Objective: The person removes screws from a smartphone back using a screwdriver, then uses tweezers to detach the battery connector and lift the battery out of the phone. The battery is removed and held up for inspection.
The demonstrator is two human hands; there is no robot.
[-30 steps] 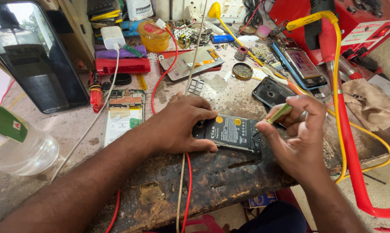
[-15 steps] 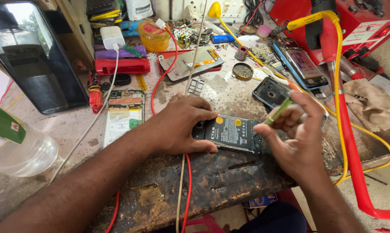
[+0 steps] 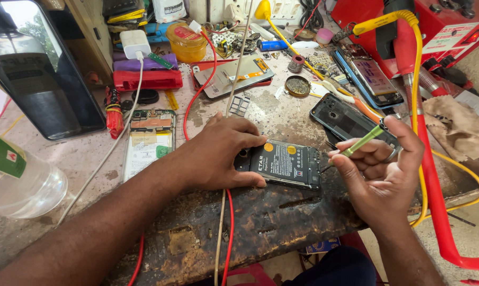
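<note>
Opened phone (image 3: 287, 164): left hand (image 3: 218, 153) pins its left end; right hand (image 3: 379, 169) pinches green screwdriver (image 3: 362, 141) beside it; tip slip may gouge battery.

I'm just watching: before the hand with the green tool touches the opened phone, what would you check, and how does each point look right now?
1. Left hand pins the opened phone on the workbench: ok.
2. Right hand grips the green tool: ok.
3. Tool tip at the phone's right edge: cannot tell.
4. Red wire runs under the left hand: not ok.
5. Battery face uncovered: ok.
</note>
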